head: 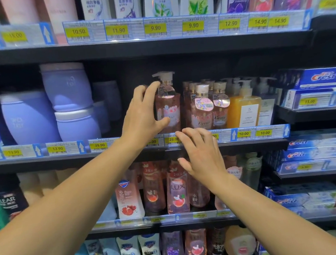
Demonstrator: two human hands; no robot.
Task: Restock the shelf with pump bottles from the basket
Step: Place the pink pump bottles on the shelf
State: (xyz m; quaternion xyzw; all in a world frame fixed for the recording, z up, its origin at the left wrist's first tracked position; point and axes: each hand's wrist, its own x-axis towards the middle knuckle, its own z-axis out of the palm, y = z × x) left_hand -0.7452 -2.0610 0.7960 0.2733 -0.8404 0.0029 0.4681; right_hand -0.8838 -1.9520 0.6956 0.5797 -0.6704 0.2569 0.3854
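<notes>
While my left hand (pixel 143 117) is wrapping its fingers around the pink pump bottle (pixel 167 104), the bottle is standing upright on the middle shelf (pixel 247 139), beside similar pink bottles (pixel 201 109). My right hand (pixel 202 157) is hovering open just below it, holding nothing.

Left hand (pixel 144 117) grips pink pump bottle (pixel 168 108) on shelf (pixel 124 152).

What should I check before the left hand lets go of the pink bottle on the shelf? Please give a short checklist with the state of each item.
1. Pink bottle stands upright: ok.
2. Its base sits fully on the shelf: cannot tell, the left hand and price strip hide it.
3. Label faces front: ok.
4. It lines up beside the other pink bottles: ok.
5. Right hand is free and open: ok.
6. Basket has more bottles: cannot tell, not in view.
</notes>
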